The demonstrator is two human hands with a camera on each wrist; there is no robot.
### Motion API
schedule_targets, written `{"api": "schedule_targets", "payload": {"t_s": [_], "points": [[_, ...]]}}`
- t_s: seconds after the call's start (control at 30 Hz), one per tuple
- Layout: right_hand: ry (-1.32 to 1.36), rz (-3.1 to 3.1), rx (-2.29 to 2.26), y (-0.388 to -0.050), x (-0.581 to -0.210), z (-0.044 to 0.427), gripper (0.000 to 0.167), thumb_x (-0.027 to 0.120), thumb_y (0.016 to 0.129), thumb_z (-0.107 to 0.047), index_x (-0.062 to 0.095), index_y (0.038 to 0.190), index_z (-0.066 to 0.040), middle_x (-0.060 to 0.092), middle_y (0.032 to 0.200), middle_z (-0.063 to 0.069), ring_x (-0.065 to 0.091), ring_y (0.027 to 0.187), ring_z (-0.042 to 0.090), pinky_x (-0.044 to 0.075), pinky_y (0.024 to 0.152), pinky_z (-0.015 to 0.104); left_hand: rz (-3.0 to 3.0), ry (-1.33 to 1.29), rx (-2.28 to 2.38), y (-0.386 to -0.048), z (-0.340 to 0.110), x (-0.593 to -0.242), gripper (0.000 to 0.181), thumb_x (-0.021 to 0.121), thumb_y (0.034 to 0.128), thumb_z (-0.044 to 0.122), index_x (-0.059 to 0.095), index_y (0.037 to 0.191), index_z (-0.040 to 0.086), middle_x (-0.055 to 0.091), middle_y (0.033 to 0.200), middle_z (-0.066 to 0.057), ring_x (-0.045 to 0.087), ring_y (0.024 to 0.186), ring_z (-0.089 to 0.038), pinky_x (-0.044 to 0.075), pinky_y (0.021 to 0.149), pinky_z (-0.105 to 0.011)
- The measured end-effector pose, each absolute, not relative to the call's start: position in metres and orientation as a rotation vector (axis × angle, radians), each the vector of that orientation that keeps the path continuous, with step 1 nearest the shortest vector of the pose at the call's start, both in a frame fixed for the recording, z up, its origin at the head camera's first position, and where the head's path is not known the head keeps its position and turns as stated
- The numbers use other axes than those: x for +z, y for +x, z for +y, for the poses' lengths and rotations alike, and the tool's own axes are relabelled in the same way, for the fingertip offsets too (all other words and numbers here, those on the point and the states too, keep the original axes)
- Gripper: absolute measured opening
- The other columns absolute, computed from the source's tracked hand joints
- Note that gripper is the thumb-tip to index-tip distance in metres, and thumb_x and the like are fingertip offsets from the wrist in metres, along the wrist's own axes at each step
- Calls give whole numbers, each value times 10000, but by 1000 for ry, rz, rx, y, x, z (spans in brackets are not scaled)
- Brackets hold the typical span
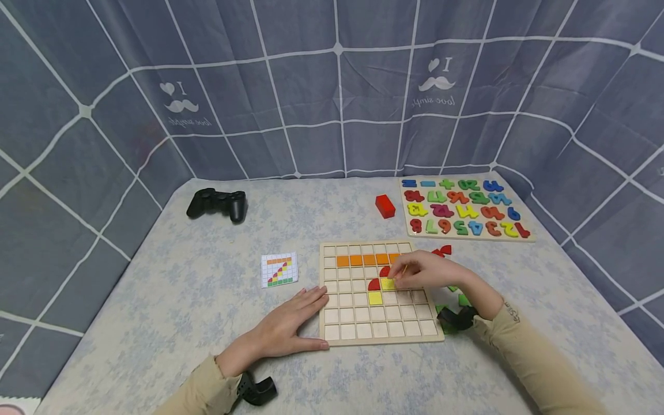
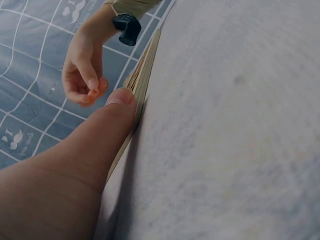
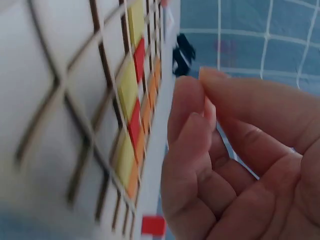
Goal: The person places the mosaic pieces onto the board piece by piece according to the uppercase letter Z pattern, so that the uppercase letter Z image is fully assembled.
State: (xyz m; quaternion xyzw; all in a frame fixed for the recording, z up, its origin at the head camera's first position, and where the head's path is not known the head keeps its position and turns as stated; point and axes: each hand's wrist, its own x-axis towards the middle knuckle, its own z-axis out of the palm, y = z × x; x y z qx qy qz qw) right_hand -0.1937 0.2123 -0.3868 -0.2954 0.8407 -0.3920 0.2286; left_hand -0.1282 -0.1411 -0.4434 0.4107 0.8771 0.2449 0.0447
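A wooden grid board [image 1: 353, 332] lies on the table, with a row of orange squares [image 1: 355, 260] near its top. Yellow squares [image 1: 375, 298] and red quarter-round pieces [image 1: 374, 285] form a diagonal; three yellow squares [image 3: 128, 85] show in the right wrist view. My left hand [image 1: 287, 325] rests flat beside the board, fingertips and thumb touching its left edge. Over the board's upper right is my right hand [image 1: 427, 269], thumb and fingertips brought together. In the right wrist view its curled fingers [image 3: 192, 135] are apart from the board, and no piece shows between them.
Left of the board lies a pattern card [image 1: 279, 270]. Green pieces [image 1: 464, 300] and red pieces [image 1: 446, 250] lie right of the board, partly behind the right arm. Farther back are a red block [image 1: 385, 206], a number puzzle board [image 1: 472, 235] and a black game controller [image 1: 218, 203].
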Motion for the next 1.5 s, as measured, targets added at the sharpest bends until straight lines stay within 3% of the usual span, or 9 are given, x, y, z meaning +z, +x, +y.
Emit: {"api": "schedule_targets", "payload": {"t_s": [0.2,0.4,0.57,0.87,1.07,1.5], "points": [[-705,2345,-1085,-191,-378,248,234,645,903,-171,644,1079,-16,633,885,48,564,775,176,509,709,259,2679,1248,752,-129,-141,-443,904,581,821,628,317,1466,52,224,1542,-49,181,1409,-175,152,1164,-349],[-608,2374,-1134,-186,-374,276,304,632,912,-203,617,1132,7,617,1065,146,577,858,187,513,767,256,2673,1239,756,-128,-141,-443,904,583,821,627,318,1466,52,223,1543,-46,180,1409,-175,152,1164,-351],[-563,2376,-1214,-185,-377,296,313,607,927,-181,596,1153,36,606,1088,200,615,906,238,513,822,237,2671,1239,760,-128,-140,-443,899,585,821,624,322,1465,54,225,1542,-46,180,1409,-173,150,1164,-352],[-331,2486,-1323,-190,-387,313,361,608,930,-237,579,1174,27,619,1054,178,580,862,229,528,786,311,2667,1221,759,-128,-140,-443,898,574,823,632,316,1469,65,217,1545,-33,175,1410,-166,147,1165,-343],[-232,2593,-1308,-198,-403,316,424,627,916,-288,568,1232,-10,585,1158,174,566,872,222,502,727,314,2670,1218,754,-128,-140,-443,897,573,823,634,316,1470,69,217,1546,-26,170,1410,-154,148,1165,-338],[-150,2694,-1265,-204,-418,324,511,614,926,-264,481,1334,13,472,1321,250,544,919,262,510,675,282,2667,1217,748,-128,-141,-442,897,568,823,639,311,1474,78,209,1549,-17,160,1411,-141,141,1165,-326]]}}
